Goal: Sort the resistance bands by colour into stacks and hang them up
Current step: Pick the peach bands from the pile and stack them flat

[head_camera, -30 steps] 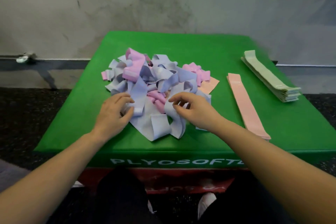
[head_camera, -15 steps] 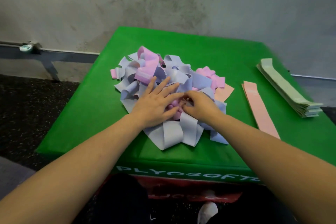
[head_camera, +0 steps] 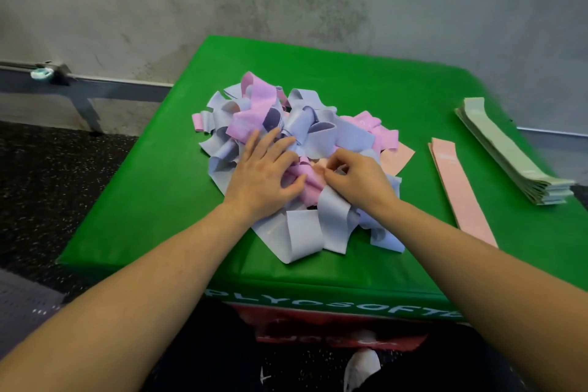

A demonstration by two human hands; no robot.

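Head view, hands: both are laid on the tangled heap of bands [head_camera: 286, 149] in the middle of the green plyo box [head_camera: 165, 188].
Left hand [head_camera: 259, 177]: fingers are held fairly straight and spread, pressed flat on the heap, nothing gripped.
Right hand [head_camera: 359, 178]: fingertips are curled and appear to be pinched on a pale peach band [head_camera: 319, 165] buried among pink and lilac loops; the exact grip is partly hidden.
Task's things: lilac, pink and peach bands are left mixed in the heap.
Done so far: a thick green stack [head_camera: 512, 153] is laid neatly near the box's right edge; beside it, apart from the heap, a thin peach stack [head_camera: 461, 194] has been started.
Left to do: most of the heap is judged unsorted; no lilac or pink stack is seen, and nothing has been hung.
In the way: the peach band is overlapped by other loops, so neighbours could be dragged along when it is pulled.
Surroundings: a grey wall [head_camera: 286, 3] behind, a dark speckled floor [head_camera: 47, 175], a red box [head_camera: 318, 328] beneath the green one, and a white shoe [head_camera: 362, 366] below.
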